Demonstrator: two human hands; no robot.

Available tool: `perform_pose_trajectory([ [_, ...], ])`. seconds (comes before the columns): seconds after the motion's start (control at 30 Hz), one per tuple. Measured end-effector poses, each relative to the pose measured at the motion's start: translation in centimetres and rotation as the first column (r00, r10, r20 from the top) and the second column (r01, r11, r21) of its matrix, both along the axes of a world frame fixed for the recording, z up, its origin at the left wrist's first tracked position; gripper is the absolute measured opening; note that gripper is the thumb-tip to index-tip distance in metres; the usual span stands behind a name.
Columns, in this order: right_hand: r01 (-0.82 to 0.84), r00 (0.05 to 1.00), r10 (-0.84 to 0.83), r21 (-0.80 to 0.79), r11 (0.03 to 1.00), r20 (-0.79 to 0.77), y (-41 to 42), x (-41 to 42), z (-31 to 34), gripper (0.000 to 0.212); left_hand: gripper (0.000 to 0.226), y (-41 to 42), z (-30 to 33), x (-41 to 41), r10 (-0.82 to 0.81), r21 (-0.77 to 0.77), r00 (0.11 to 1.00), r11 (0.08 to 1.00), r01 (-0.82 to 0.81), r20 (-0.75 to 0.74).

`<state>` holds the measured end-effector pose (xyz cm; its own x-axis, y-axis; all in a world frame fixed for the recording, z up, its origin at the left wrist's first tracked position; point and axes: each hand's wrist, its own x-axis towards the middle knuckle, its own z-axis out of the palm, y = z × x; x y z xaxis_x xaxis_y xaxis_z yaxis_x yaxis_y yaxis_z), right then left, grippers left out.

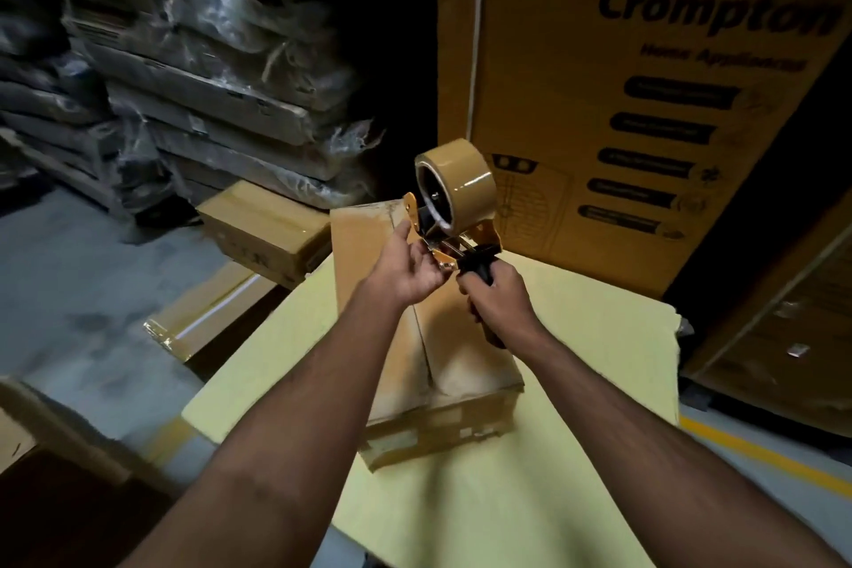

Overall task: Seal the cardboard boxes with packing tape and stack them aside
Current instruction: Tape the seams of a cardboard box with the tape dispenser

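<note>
- The cardboard box (442, 364) lies nearest, on the yellow-covered table (576, 383); its centre seam looks untaped, so I judge its sealing not yet begun.
- Above its far end, the right hand (495, 297) has a full grip on the tape dispenser (454, 217) handle; the left hand (410, 265), fingers loose, touches the dispenser's front.
- Farther left, taped boxes (265, 228) lie on the floor.

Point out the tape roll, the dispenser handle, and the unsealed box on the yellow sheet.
tape roll (470, 180), head view, on its brown outer face
dispenser handle (484, 265), head view, black grip
unsealed box (461, 364), head view, right top flap
</note>
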<state>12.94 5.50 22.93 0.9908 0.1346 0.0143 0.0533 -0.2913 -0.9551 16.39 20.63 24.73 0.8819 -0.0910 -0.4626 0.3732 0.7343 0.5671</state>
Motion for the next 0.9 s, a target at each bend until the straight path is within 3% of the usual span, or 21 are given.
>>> perform_pose_trajectory([
  [0.3, -0.109, 0.992, 0.110, 0.025, 0.994, -0.059, 6.5, 8.1, -0.2, 0.006, 0.056, 8.6, -1.6, 8.0, -0.044, -0.124, 0.999, 0.991, 0.041, -0.020],
  [0.5, -0.071, 0.993, 0.074, 0.033, 0.997, -0.090, 9.5, 12.4, -1.1, 0.008, 0.031, 11.8, -3.2, 13.4, -0.073, -0.119, 0.991, 0.991, 0.059, -0.114],
  [0.73, -0.020, 0.992, 0.018, -0.012, 1.000, -0.124, 11.1, 16.6, -3.3, 0.007, 0.038, 14.8, -4.9, 19.2, -0.204, -0.007, 0.945, 0.978, 0.209, -0.255],
  [0.9, 0.028, 0.988, -0.030, -0.015, 0.999, -0.154, 12.5, 18.5, -4.8, 0.031, 0.041, 15.9, -5.8, 22.3, -0.266, -0.007, 0.918, 0.961, 0.276, -0.295],
])
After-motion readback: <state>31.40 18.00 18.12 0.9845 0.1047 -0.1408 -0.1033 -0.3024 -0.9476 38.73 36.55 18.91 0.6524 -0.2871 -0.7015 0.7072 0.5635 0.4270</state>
